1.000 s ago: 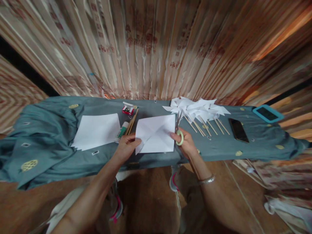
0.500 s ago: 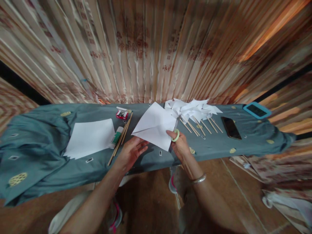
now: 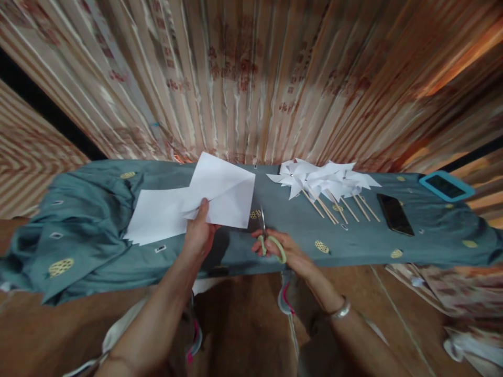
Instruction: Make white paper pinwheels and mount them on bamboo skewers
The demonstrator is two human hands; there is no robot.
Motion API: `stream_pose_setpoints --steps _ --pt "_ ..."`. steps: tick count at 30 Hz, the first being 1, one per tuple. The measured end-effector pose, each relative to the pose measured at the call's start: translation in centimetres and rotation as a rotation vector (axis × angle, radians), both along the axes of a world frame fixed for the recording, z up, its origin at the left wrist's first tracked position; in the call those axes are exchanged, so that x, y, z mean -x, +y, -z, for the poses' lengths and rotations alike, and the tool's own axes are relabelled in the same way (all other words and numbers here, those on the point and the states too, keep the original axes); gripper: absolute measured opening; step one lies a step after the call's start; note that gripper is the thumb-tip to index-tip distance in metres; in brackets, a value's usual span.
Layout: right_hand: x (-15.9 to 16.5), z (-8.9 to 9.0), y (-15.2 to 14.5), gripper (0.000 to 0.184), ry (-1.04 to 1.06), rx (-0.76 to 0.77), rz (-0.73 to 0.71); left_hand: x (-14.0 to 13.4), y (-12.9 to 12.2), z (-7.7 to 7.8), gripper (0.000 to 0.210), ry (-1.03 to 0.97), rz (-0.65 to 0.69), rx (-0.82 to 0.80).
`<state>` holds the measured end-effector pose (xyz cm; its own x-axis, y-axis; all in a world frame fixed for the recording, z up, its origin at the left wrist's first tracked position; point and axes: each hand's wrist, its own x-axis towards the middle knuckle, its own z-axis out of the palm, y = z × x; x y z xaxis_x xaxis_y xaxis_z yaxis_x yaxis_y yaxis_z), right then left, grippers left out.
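My left hand point(image 3: 201, 230) pinches a white paper sheet point(image 3: 230, 201) by its left part, thumb on top, and holds it above the table. A cut or crease line runs across the sheet toward its right corner. In my right hand point(image 3: 281, 248) are scissors point(image 3: 271, 245) with pale green handles, blades pointing up and away, apart from the sheet. Behind the held sheet, to the left, lies a stack of white paper point(image 3: 155, 215). Paper pinwheels point(image 3: 326, 179) on wooden sticks lie in a heap to the right.
A black phone point(image 3: 395, 213) and a blue-framed tablet point(image 3: 447, 186) lie at the right of the table. The green patterned cloth point(image 3: 94, 225) is bunched up at the left end. A striped curtain point(image 3: 236, 78) hangs close behind the table.
The sheet has moved left and turned, and my left thumb now lies on top of it. My right hand has drawn the scissors away from the paper. The view has shifted slightly left.
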<state>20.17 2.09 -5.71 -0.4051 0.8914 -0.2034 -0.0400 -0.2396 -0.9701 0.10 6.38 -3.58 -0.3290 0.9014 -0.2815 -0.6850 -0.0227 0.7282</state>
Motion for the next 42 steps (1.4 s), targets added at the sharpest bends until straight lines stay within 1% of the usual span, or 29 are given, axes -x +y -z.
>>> stream_pose_setpoints --steps 2,6,9,12,17,21,23,26,29,33,42 --pt "0.26 0.29 -0.49 0.055 -0.008 0.014 -0.076 0.37 0.16 0.08 0.013 0.016 -0.006 -0.013" --pt "0.82 0.53 -0.86 0.052 -0.042 0.016 -0.13 0.28 0.24 0.32 0.012 0.058 0.025 -0.03" --pt "0.84 0.29 -0.82 0.05 -0.034 0.016 -0.138 -0.04 0.17 0.39 0.014 0.079 0.049 -0.042" --pt "0.69 0.08 -0.79 0.049 -0.034 0.027 -0.138 -0.28 0.1 0.36 0.017 0.079 0.045 -0.024" --pt "0.57 0.12 -0.85 0.05 -0.037 0.037 -0.132 -0.36 0.05 0.49 0.019 0.09 0.054 -0.016" --pt "0.56 0.16 -0.82 0.046 -0.029 0.05 -0.133 -0.39 -0.01 0.57 0.016 0.081 0.042 -0.021" --pt "0.56 0.15 -0.81 0.044 -0.026 0.051 -0.144 -0.41 -0.07 0.53 0.018 0.099 0.052 -0.026" --pt "0.59 0.15 -0.83 0.044 -0.031 0.031 -0.159 -0.42 -0.13 0.46 0.022 0.119 0.076 -0.028" --pt "0.6 0.15 -0.88 0.044 -0.044 -0.002 -0.165 -0.39 -0.12 0.49 0.022 0.115 0.07 -0.029" --pt "0.55 0.11 -0.91 0.04 -0.022 -0.036 -0.168 -0.32 -0.07 0.51 0.025 0.129 0.07 -0.033" --pt "0.51 -0.16 -0.88 0.038 -0.057 -0.008 -0.178 -0.51 -0.22 0.17 0.018 0.118 0.059 -0.008"
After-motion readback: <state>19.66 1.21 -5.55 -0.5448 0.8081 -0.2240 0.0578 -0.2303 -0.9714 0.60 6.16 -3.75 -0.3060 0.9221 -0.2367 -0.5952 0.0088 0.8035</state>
